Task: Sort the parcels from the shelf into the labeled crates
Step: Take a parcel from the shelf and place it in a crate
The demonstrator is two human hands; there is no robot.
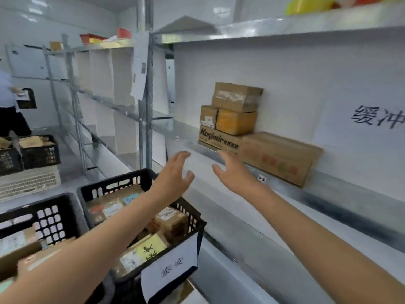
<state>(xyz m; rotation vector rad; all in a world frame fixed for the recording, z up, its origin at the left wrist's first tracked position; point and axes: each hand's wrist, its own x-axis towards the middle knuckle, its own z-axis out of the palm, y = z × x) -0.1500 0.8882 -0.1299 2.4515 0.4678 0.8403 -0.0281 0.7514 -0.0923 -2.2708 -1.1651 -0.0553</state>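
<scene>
**Hovering hands, both empty, before the shelf parcels**

Nearest the camera, two bare forearms extend forward. Below the left forearm stands a black crate [140,178] with a white paper label [173,268] hanging on its front rim, handwritten characters on it. Inside lie several brown parcels [171,222], most with printed stickers and one with a yellow tag. A second black crate [50,213] stands just beside it on the left, also holding parcels.

The left hand [175,178] hangs above the labeled crate's far rim, fingers spread and relaxed, holding nothing. The right hand [234,172] is likewise spread and empty, its fingertips near the front lip of the metal shelf [306,194]. Whether they touch the lip cannot be told.

On that shelf, just beyond the right hand, sits a stack of cartons. A flat carton printed "Kosimir" [219,139] forms the base. On it stand a small brown box [208,116] and a yellow-taped box [235,122] side by side, and a larger brown box [236,96] rests on top of those two. A long brown carton [280,156] lies directly right of the stack, against it. A paper sign [372,119] with large characters is fixed to the wall behind.

Farther left, more black crates [39,152] rest on a white crate [28,183]. Another person [8,106] stands at the frame edge, beside further shelving.
</scene>
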